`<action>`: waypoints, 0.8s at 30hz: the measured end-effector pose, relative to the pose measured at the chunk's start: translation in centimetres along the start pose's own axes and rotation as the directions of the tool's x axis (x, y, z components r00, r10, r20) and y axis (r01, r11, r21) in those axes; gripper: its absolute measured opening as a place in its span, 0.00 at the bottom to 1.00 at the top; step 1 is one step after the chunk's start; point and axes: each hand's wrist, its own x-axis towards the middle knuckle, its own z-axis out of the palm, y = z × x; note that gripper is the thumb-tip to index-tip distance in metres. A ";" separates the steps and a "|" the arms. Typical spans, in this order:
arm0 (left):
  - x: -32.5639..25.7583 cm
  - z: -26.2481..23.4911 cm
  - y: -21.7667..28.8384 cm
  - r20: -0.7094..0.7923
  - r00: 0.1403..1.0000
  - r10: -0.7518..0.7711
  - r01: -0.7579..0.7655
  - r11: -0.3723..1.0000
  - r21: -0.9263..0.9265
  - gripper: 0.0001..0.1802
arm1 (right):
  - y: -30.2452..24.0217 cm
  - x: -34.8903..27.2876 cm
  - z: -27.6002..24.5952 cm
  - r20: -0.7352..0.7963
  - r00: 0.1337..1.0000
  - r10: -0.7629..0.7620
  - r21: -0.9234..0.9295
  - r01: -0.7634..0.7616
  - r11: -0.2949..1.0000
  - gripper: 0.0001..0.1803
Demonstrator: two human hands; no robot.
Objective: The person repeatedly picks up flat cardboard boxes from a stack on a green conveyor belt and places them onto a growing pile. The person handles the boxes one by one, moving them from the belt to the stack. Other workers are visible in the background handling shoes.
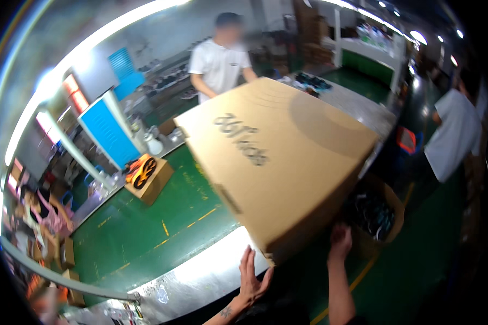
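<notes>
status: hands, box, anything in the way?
Left hand open, just under the near corner of the big cardboard box. Right hand on its lower edge. Box tilted over table. Open carton close right.

One big cardboard box (279, 157) on the table (200, 271), one small box (153, 184) with orange shoes, one round bin (382, 216), two own hands, left (252, 276) and right (340, 241), three other people.
</notes>
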 end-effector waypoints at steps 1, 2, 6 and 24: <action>-1.7 -0.8 -0.7 0.038 0.998 -0.054 0.054 0.998 0.017 0.39 | 2.2 -1.8 -2.3 -0.076 0.993 0.093 -0.131 -0.102 0.986 0.17; -3.2 -1.6 -1.6 0.124 0.984 -0.131 0.136 0.990 -0.036 0.37 | 4.3 -3.9 -4.5 -0.084 0.982 0.167 -0.232 -0.182 0.956 0.14; -8.2 -5.6 -6.6 0.470 0.813 -0.345 0.418 0.907 -0.057 0.30 | 12.7 -12.9 -10.7 -0.027 0.778 0.627 -0.482 -0.560 0.674 0.10; -20.4 -20.9 -25.4 0.435 0.626 -0.647 0.636 0.747 0.195 0.31 | 31.9 -23.6 2.1 0.497 0.584 0.641 -0.859 0.438 0.267 0.22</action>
